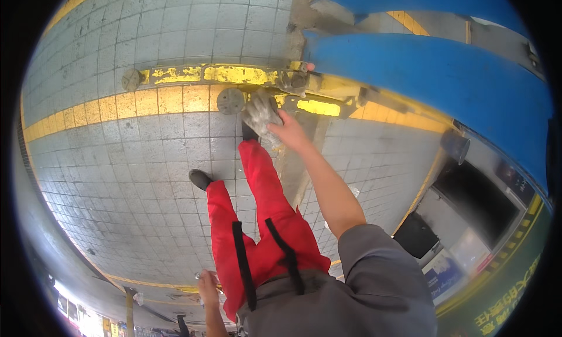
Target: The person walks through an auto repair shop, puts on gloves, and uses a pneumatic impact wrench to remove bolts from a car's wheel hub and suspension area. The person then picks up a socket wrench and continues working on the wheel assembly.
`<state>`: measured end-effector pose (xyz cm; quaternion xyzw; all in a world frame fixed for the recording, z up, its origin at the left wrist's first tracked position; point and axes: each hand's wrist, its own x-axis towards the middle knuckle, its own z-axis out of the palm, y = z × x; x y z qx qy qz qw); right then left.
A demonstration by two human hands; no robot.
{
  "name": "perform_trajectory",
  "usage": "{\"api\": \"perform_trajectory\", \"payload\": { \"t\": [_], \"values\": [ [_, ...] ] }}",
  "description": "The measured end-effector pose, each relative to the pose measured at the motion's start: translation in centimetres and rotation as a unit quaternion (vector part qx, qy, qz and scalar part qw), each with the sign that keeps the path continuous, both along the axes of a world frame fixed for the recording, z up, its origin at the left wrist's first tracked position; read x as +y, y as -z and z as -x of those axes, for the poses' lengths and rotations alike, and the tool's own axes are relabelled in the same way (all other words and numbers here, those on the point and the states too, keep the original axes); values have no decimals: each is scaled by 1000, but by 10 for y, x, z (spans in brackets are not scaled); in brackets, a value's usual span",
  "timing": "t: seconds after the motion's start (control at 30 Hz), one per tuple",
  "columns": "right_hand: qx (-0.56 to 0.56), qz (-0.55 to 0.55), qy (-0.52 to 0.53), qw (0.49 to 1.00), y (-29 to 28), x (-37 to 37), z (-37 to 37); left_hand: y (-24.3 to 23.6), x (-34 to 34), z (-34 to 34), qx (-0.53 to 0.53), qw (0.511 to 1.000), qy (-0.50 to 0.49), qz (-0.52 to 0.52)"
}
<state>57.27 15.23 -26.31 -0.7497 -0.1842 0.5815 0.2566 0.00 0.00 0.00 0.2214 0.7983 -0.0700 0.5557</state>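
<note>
1. Grey tiled floor (pixel 146 161) spans the scene, crossed by an orange-yellow stripe beneath the work area.
2. Blue steelwork (pixel 433 67), apparently part of a vehicle lift, fills the far right; no writing shows on it.
3. Of 2 yellow bars with worn paint, probably lift arms, the farther bar (pixel 240 74) reaches leftward and the nearer bar (pixel 318 107) lies beside it. Work seems under way at the nearer bar; how much is finished cannot be told, since chipped paint alone proves nothing. Nothing visible marks the job as complete, so handling at this spot is presumably left.
4. A green panel (pixel 521 278) at near right carries yellow characters, curved and partly cut off.
5. A poster (pixel 442 278) left of it, blue and white, has lettering too blurred to read. No brand can be made out.
6. A grey cloth, perhaps a work glove (pixel 263 114), is at the nearer bar, just right of a round lift pad (pixel 230 101); contact with the bar is unclear.
7. The right hand (pixel 290 131) has its grip closed on the cloth's near right side, thumb and fingers pinching.
8. The left hand (pixel 208 287) hangs at near left, fingers curled beside a small shiny spot; whether its grip holds anything cannot be told.
</note>
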Motion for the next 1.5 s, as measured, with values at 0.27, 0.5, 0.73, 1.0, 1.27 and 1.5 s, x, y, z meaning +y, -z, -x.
{"api": "perform_trajectory", "payload": {
  "t": [0.27,0.5,0.73,1.0,1.27,1.5],
  "values": [
    [-137,-11,189,972,111,-3,-66,-18,-46,52,117,988,-53,85],
    [-284,118,252,918,243,-40,-129,-23,-83,9,74,980,-79,167],
    [-7,132,355,925,248,-49,-159,-15,-44,-55,94,982,-20,161],
    [-3,85,256,963,184,-58,-151,-26,-9,-69,83,989,-92,85],
    [-81,99,217,968,279,-89,-175,-1,-54,-57,87,978,127,140],
    [119,127,304,937,282,-73,-197,-39,-59,-129,72,969,177,158]
  ]
}}
